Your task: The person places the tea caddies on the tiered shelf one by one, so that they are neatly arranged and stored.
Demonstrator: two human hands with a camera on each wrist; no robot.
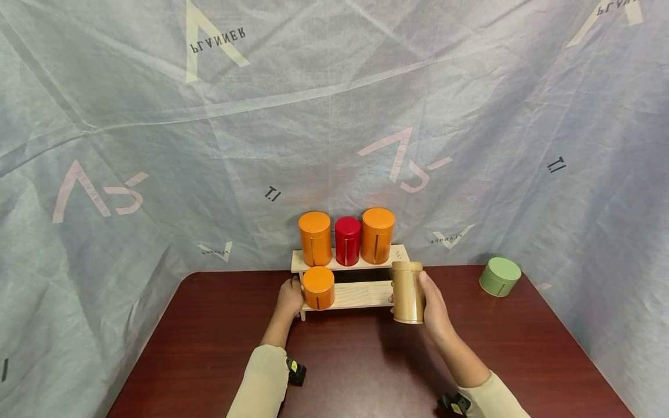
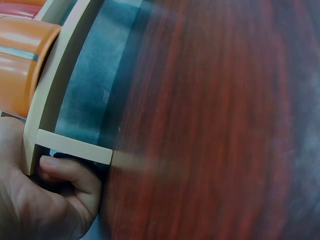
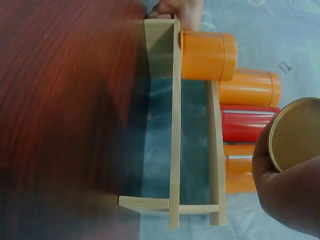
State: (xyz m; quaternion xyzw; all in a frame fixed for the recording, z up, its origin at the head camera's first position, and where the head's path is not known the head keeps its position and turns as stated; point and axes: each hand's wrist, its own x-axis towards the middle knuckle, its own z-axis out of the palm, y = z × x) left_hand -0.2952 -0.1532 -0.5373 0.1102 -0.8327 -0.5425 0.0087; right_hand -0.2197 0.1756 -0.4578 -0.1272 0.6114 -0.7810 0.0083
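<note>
My right hand point(image 1: 436, 307) grips a gold tin canister point(image 1: 407, 295), held upright in front of the right end of a two-step wooden rack point(image 1: 363, 295). In the right wrist view the canister's round base point(image 3: 300, 135) faces the camera. At the rack's left end, my left hand point(image 1: 290, 297) holds the side, its fingers curled at the end support point(image 2: 75, 146); part of them is hidden. Close beside that hand, a short orange canister point(image 1: 319, 289) stands on the lower step. Along the upper step are a tall orange canister point(image 1: 315, 239), a red canister point(image 1: 347, 241) and another tall orange canister point(image 1: 377, 237).
A short green canister point(image 1: 500, 277) stands on the dark red-brown table point(image 1: 345, 366) near its back right corner. Grey printed cloth point(image 1: 251, 151) hangs behind the table and along both sides.
</note>
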